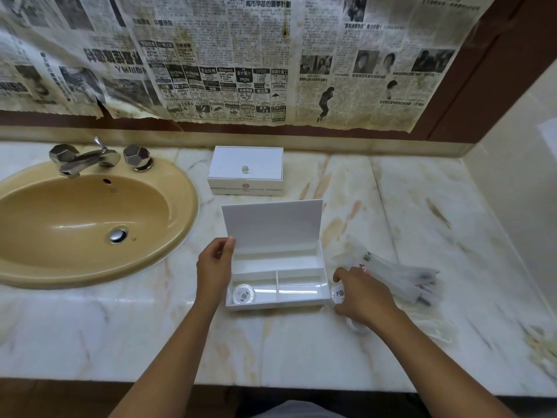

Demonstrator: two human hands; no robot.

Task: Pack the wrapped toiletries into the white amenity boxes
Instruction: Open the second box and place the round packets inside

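A marble counter (391, 206) seen from above, from the head of a person standing at its front edge, with both bare forearms reaching in. Near the middle of the counter sits an open white amenity box (275, 282), its lid (272, 224) standing up at the back. The box has one long compartment at the rear and two smaller ones at the front; a round wrapped toiletry (243, 294) already lies in the front-left compartment, and the other two look bare. The left hand (214, 268) rests against the box's left side, thumb and fingers at the lid's lower left corner, steadying it. The right hand (363, 294) is just beside the box's right wall, fingers curled down and pinching a second round wrapped item (339, 294) with a dark crest on it. Behind that hand, toward the counter's right edge, lies a loose pile of clear-wrapped toiletries (401, 274), long and slim, somewhat blurred. A second, closed white box (245, 170) stands near the back edge, and a tan sink (87, 218) with a chrome tap (87, 159) fills the left side. The step in hand appears to be carrying the pinched round item into the box. To do it well, keep the left hand bracing the light box so it does not slide, lift the item clear over the right wall, and set it flat in the empty front-right compartment, saving the long rear compartment for the slim items.
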